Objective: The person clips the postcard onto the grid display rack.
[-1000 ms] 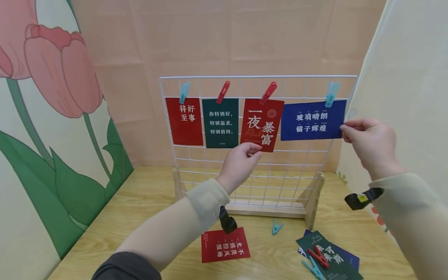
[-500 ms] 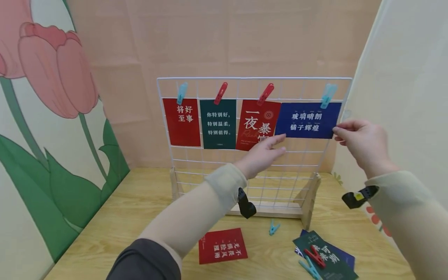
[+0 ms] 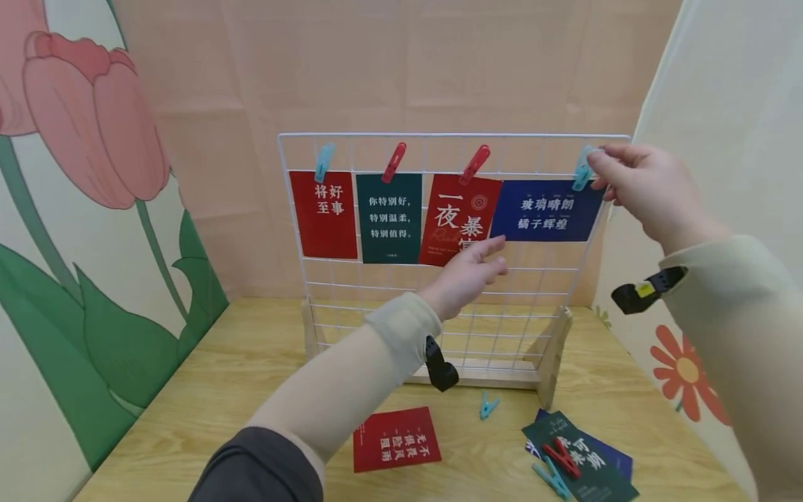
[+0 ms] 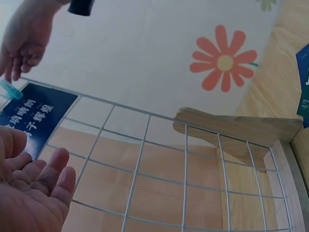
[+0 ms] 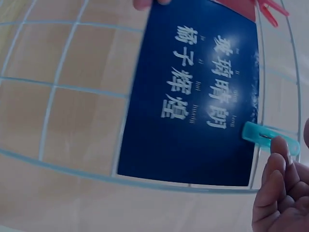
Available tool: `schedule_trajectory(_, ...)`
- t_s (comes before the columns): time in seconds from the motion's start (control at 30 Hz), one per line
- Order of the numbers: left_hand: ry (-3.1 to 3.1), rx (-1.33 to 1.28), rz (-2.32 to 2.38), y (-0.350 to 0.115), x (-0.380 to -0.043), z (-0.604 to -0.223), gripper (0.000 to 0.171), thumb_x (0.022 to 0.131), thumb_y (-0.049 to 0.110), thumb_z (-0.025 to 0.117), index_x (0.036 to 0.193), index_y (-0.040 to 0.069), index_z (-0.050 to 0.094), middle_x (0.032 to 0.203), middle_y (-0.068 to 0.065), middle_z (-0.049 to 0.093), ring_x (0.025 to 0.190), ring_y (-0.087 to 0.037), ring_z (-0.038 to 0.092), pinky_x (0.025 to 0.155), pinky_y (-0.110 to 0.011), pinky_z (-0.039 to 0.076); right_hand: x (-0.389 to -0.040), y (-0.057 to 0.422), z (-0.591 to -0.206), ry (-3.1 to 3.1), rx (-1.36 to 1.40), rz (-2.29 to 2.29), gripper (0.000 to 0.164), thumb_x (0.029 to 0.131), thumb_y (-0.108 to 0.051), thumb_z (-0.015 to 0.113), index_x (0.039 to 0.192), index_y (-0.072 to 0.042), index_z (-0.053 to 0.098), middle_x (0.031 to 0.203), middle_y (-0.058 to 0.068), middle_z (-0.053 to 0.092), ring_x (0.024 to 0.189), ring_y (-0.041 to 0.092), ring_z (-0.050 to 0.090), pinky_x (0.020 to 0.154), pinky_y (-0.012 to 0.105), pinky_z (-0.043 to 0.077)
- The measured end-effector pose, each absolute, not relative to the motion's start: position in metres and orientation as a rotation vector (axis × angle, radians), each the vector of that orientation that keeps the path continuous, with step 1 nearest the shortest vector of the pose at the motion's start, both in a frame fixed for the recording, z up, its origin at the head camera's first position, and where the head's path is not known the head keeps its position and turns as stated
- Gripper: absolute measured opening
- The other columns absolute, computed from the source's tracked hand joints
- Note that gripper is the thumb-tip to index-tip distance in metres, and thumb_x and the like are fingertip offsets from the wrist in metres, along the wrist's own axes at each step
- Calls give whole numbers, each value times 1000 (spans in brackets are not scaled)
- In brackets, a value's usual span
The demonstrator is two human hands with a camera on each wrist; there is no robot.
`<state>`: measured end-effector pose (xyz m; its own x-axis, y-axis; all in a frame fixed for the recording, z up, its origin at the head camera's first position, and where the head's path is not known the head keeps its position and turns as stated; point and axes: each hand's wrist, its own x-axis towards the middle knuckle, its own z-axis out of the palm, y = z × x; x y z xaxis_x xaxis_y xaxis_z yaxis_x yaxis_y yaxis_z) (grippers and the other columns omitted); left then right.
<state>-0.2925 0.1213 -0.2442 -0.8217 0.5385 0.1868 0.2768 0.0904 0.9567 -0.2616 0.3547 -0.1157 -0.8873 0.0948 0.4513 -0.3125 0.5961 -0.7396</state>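
A blue card (image 3: pixel 546 210) with white characters hangs at the right of a white wire grid rack (image 3: pixel 376 286), held by a light-blue clothespin (image 3: pixel 582 171). My right hand (image 3: pixel 655 188) pinches the handle end of that clothespin between thumb and fingers; the right wrist view shows the clothespin (image 5: pixel 263 136) over the card's edge. My left hand (image 3: pixel 467 275) reaches to the card's lower left corner with loosely extended fingers, its fingertips at the card's edge. Beside it hang a red card (image 3: pixel 448 219), a green card (image 3: pixel 389 219) and another red card (image 3: pixel 323 223).
Red clothespins (image 3: pixel 475 165) and a blue one (image 3: pixel 323 162) hold the other cards. On the wooden table (image 3: pixel 251 390) lie a red card (image 3: pixel 397 439), a small blue clothespin (image 3: pixel 487 406), and a pile of cards (image 3: pixel 590 460) with red and blue clothespins on it.
My right hand has left the blue card's right edge and moved up to the clothespin. My left hand has moved right, from the red card to the blue card's lower left corner.
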Motion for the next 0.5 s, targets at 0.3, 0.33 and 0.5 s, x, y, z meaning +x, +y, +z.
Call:
schedule_trajectory(0.3, 2131, 825, 1826, 121, -292, -246, 49, 101, 27, 51, 147, 33, 37, 146, 15, 40, 116, -20, 56, 103, -47, 39, -272, 356, -104, -2433, 180, 1315, 39, 96, -41, 52, 116, -8, 58, 77, -8, 60, 67, 8, 51, 60, 16, 46)
schedule_trajectory(0.33, 2128, 820, 1829, 121, -292, -246, 48, 101, 27, 50, 147, 33, 37, 146, 15, 40, 116, -20, 56, 103, -47, 39, -273, 355, -103, -2449, 172, 1314, 40, 97, -42, 51, 117, -8, 57, 78, -8, 60, 68, 8, 51, 61, 16, 46)
schedule_trajectory(0.5, 2121, 805, 1839, 122, -292, -246, 48, 101, 27, 49, 147, 33, 37, 145, 16, 41, 115, -21, 56, 104, -47, 39, -273, 353, -103, -2458, 195, 1380, 47, 97, -40, 50, 125, -3, 48, 79, -7, 58, 72, 8, 50, 62, 17, 45)
